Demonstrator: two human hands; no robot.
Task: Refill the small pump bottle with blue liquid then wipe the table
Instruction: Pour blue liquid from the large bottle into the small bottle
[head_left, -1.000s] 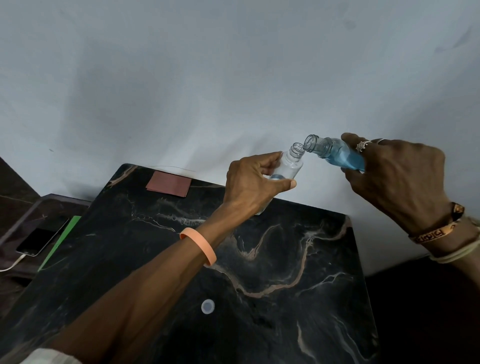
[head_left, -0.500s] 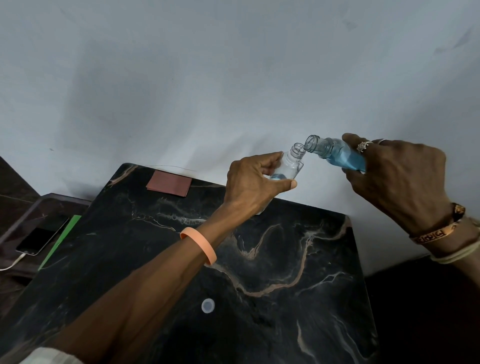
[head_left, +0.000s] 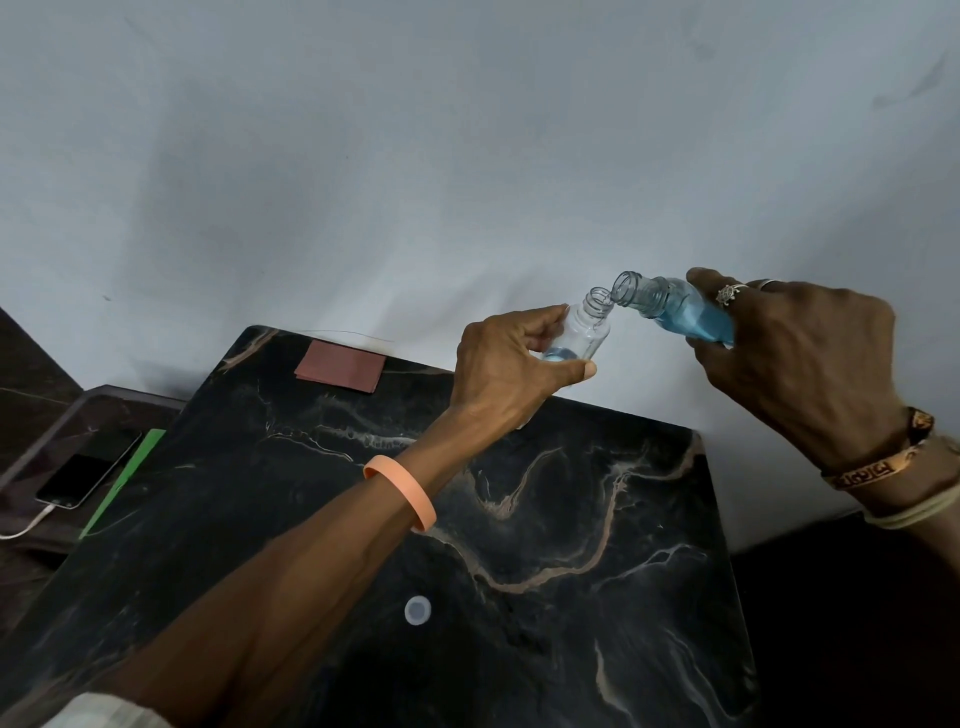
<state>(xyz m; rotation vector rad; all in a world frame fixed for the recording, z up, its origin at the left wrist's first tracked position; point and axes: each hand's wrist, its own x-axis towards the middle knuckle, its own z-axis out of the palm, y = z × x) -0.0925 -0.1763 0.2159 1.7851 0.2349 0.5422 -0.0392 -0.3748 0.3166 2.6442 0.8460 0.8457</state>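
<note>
Left hand (head_left: 511, 358) fingers curl round small pump bottle (head_left: 584, 332), held above table (head_left: 545, 519), neck tilted toward refill bottle (head_left: 675, 309), which right hand (head_left: 795, 358) grips and tips so the mouths meet. Little blue inside.

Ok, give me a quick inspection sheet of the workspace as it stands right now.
Surface: black marble table, no spill seen.
Job's things: small bottle, uncapped, a little blue liquid at its bottom; refill bottle tilted, mouth at the small bottle's neck.
Clutter: white cap; brown cloth at the far edge.
Grips: left hand holds the small bottle; right hand holds the refill bottle.
Cables: white cable plugged into phone.
Surroundings: grey wall.
</note>
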